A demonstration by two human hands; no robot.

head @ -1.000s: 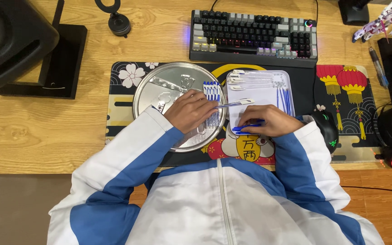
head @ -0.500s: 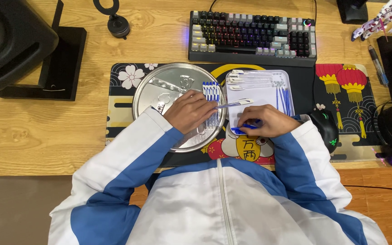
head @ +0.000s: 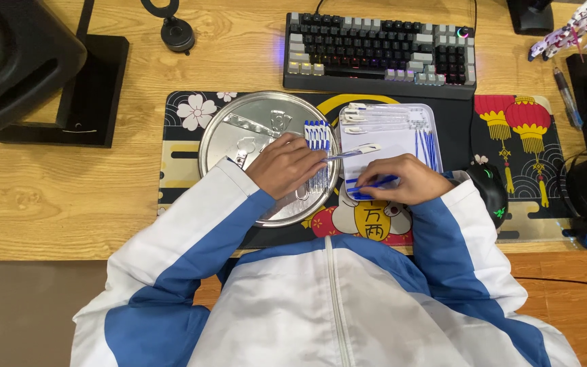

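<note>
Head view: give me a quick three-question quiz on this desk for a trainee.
1. True or false: the left hand rests over the round metal tray.
2. What does the right hand hold? A) blue pen refill B) mouse C) keyboard
3. Which tray holds the row of white pen barrels?

Key
1. True.
2. A, the blue pen refill.
3. The rectangular tray; pen barrels.

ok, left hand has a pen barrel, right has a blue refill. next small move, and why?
Probably slide the blue refill in the right hand into the clear pen barrel held by the left hand. The two parts lie close but apart, over the white tray of loose parts, while a row of blue pens already lies on the round metal tray.
</note>
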